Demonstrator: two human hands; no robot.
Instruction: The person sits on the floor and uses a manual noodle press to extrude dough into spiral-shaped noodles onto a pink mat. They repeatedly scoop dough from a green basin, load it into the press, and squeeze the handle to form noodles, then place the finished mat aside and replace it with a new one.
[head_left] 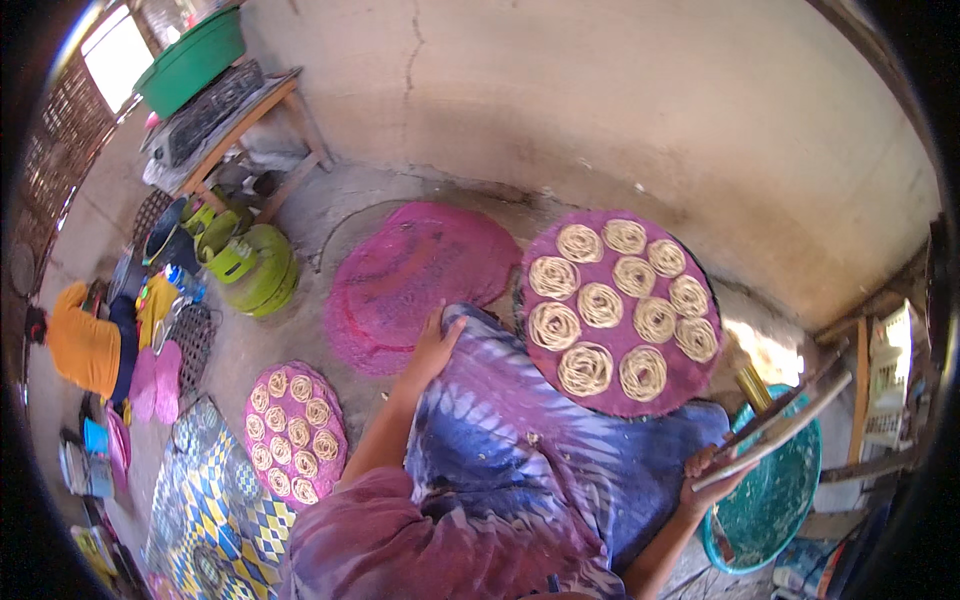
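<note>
My right hand is closed around a long wooden bar, held slanting over a teal basin. A darker bar runs alongside it, and a brass-coloured cylinder shows just behind; whether they are joined I cannot tell. My left hand rests on my knee, fingers extended, on the purple and blue tie-dyed cloth covering my legs. Just beyond it lies a bare pink round mat. To the right, another pink round mat carries several coiled noodle-like nests.
A smaller pink round mat with similar nests lies at left, beside a patterned floor mat. Green gas cylinders stand near a wooden table bearing a green tub. A person in orange is at far left. A wall rises behind.
</note>
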